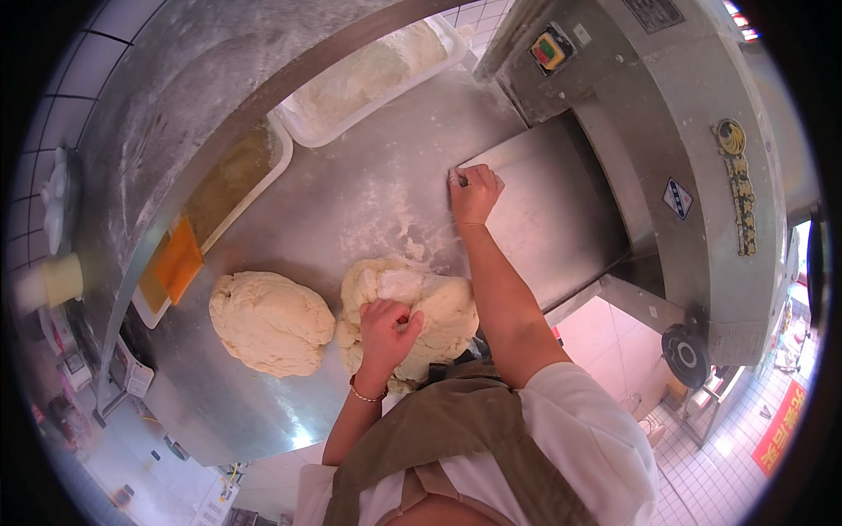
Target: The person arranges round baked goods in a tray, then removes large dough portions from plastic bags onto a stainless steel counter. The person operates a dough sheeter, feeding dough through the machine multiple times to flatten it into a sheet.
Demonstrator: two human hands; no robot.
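Two large lumps of pale dough lie side by side on a stainless steel worktable (368,191). My left hand (388,332) is curled over the right dough lump (441,306), which has a patch of flour on top. The left dough lump (273,323) sits apart from my hands. My right arm reaches past the right lump. My right hand (475,191) is curled at the left edge of a flat metal feed plate (539,217) on a dough-pressing machine (697,197). Whether either hand has something inside its fingers is hidden.
A white tub of flour (375,79) stands at the back under a steel rail. Left of it is another tub (230,171), with an orange scraper (179,261) at its near end. The machine carries a red-green switch (547,50) and a black handwheel (685,355).
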